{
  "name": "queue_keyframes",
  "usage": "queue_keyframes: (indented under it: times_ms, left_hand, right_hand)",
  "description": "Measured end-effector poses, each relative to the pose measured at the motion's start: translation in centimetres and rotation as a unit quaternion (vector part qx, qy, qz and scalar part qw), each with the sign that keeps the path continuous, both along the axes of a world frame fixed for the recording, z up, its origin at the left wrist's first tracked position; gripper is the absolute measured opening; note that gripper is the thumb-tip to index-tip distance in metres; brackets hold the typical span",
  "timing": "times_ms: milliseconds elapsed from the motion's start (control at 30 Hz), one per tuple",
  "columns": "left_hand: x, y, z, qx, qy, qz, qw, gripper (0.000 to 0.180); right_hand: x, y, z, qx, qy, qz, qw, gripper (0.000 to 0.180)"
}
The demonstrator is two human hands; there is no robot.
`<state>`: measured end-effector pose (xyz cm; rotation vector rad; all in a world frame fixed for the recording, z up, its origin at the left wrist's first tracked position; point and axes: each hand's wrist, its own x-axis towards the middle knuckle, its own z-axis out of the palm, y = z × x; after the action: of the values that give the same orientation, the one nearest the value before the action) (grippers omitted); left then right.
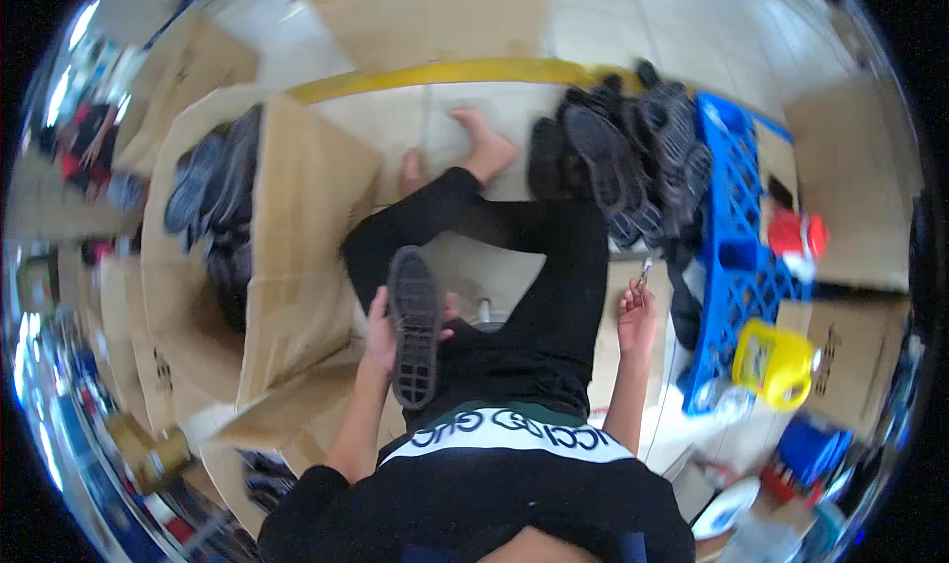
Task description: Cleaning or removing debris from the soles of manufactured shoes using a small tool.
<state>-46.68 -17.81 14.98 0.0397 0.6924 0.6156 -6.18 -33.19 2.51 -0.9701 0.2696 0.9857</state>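
Pale floor tiles (390, 118), crossed by a yellow stripe (465, 71), lie around the seated person's bent black-clad legs (568, 266). The left hand (380, 334) is curled round the middle of a dark sole (415, 316), with skin showing at both long edges; the sole is above the lap, tread facing up. It seems gripped only at mid-length, so a push on either end could twist it loose. The right hand (636, 328), out to the side, pinches a slim silvery tool (645, 270) between nearly closed fingertips. If its tip is sharp, which I cannot tell, a slip off the tread could nick the left fingers; so small a grip could also let it drop.

Farther out, dark footwear (603, 153) is heaped along the left edge of a blue plastic pallet (717, 336); such a loose stack could slide if bumped. By the pallet's right edge, a yellow jug (776, 363) might tip if an arm swept wide. On the left, more dark soles (222, 173) lean inside an open cardboard box (311, 197).
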Motion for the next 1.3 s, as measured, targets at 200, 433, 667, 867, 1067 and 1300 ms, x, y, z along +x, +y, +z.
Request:
queue_keyframes:
  times_ms: [200,433,667,867,1067,1300]
  left_hand:
    - [-1.5,1.5,0.3,0.073,-0.067,-0.038,0.994,0.094]
    - [2.8,5.0,4.1,0.247,0.027,0.065,0.967,0.092]
    - [6.0,5.6,5.2,0.306,0.008,0.082,0.949,0.087]
    - [7.7,4.9,4.2,0.348,0.048,0.074,0.933,0.078]
    - [7.9,4.8,4.7,0.317,0.041,0.074,0.945,0.08]
    - [9.2,6.2,6.6,0.339,0.081,0.186,0.919,0.085]
  right_hand:
    - [-10.8,13.1,14.0,0.12,-0.119,0.361,0.917,0.017]
    - [-19.4,20.4,21.5,0.176,-0.265,0.402,0.858,0.016]
    - [-20.3,21.5,23.0,0.141,-0.317,0.385,0.855,0.019]
    - [-19.7,21.6,22.4,0.16,-0.331,0.351,0.861,0.02]
    - [-18.2,21.3,22.2,0.113,-0.52,0.391,0.751,0.016]
    - [-16.3,20.0,23.9,0.198,-0.665,0.54,0.477,0.008]
